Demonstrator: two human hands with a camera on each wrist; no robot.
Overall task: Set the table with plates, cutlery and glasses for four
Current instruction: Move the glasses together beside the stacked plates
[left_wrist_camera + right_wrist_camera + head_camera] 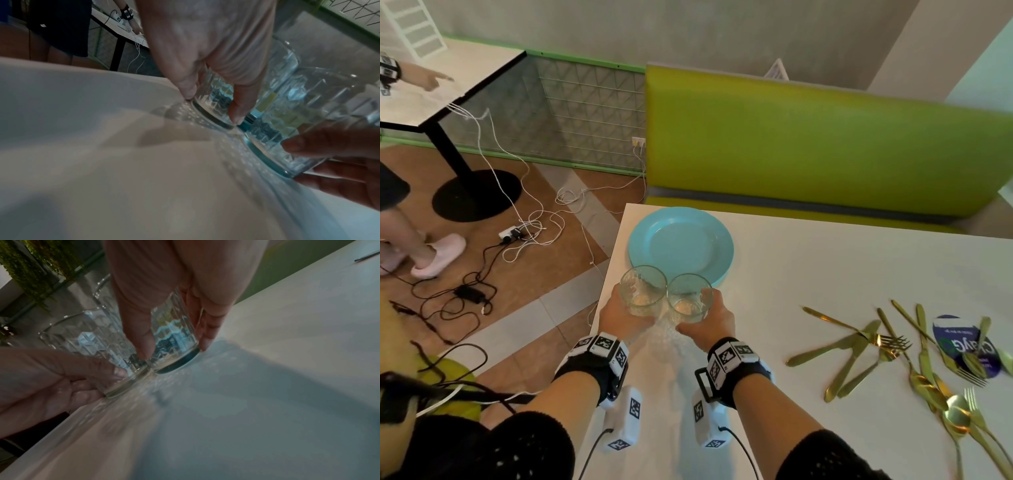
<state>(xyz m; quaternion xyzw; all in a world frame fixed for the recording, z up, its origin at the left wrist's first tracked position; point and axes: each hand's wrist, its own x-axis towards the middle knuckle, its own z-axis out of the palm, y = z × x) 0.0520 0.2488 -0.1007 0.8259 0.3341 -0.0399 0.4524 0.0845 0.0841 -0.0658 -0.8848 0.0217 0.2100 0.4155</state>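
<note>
Each hand gripped a glass low, fingers curled round it: the left hand (624, 317) its glass (642, 290), the right hand (710, 320) the other glass (690, 298), just near of the blue plate (681, 245). Best kept upright and parted, since their rims nearly touched.

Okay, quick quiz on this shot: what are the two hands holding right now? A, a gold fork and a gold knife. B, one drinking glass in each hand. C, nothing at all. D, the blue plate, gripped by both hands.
B: the left hand grips one clear glass and the right hand grips another glass, just in front of the blue plate; the gold cutlery lies untouched to the right.
</note>
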